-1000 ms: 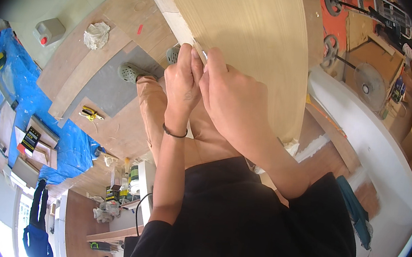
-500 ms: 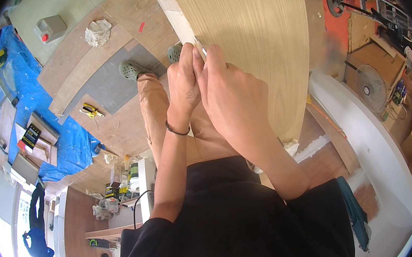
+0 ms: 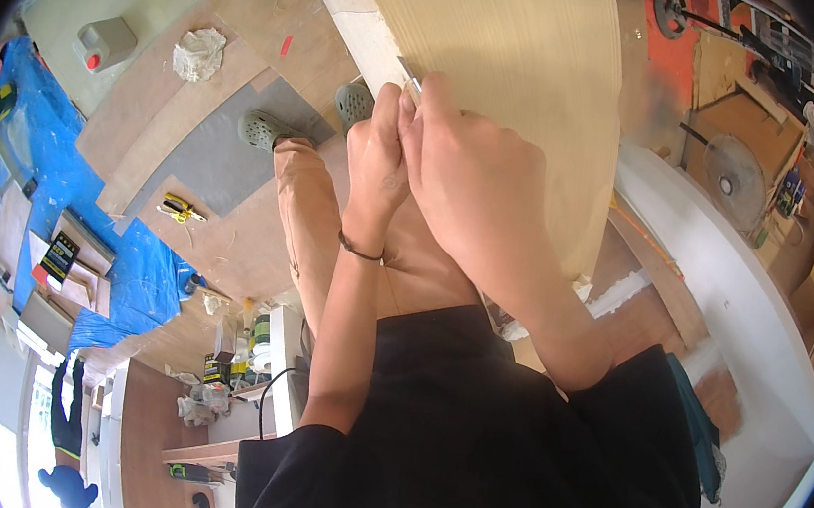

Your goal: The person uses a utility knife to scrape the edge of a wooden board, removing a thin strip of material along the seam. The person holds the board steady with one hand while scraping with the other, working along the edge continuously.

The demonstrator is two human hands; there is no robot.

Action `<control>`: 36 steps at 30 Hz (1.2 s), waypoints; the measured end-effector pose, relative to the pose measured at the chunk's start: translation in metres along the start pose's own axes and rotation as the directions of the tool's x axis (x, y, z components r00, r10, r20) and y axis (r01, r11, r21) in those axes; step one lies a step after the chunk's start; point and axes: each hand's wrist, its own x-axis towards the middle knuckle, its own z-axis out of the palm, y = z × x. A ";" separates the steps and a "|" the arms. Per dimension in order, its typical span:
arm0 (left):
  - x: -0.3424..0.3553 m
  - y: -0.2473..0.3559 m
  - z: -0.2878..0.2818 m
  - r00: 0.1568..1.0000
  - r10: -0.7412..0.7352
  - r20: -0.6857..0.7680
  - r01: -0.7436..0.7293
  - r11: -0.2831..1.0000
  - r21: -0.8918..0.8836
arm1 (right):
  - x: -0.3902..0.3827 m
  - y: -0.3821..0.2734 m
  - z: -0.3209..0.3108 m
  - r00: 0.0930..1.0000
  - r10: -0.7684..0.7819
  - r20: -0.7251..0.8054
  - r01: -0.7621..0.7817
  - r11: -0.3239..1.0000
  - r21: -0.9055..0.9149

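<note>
A large pale wood-grain panel [image 3: 508, 46] stands in front of me, its white rough edge [image 3: 348, 10] turned to my left. My right hand [image 3: 471, 162] is closed round a slim utility knife [image 3: 413, 78], whose metal tip shows past the fingers at the panel's edge; the handle is hidden in the fist. Just left of it and touching it, my left hand [image 3: 377, 157] is curled closed by the same edge. Whatever its fingers grip is hidden.
Yellow-handled pliers [image 3: 179, 208] lie on the board-covered floor to the left. Beyond are a blue sheet [image 3: 140, 290], a crumpled white bundle [image 3: 198, 54] and a jerrycan [image 3: 107, 44]. A white curved ledge [image 3: 733, 268] and a fan [image 3: 729, 184] are at the right. Another person [image 3: 68, 456] shows lower left.
Both closed hands have shifted slightly right in the picture, along with the panel's edge. More of the knife's metal tip shows above my right fingers.
</note>
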 end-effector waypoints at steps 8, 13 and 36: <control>0.002 0.003 -0.002 0.994 -0.109 -0.012 0.109 0.994 -0.022 | -0.015 -0.001 0.001 0.999 0.034 0.027 -0.035 0.999 0.030; 0.005 0.005 -0.003 0.998 -0.057 -0.025 0.056 0.998 -0.034 | -0.016 0.000 0.011 0.994 -0.020 -0.107 0.014 0.998 -0.061; 0.003 0.001 -0.001 0.998 -0.051 -0.024 0.049 0.997 -0.066 | -0.018 0.002 0.006 0.999 0.038 0.029 -0.040 0.998 0.054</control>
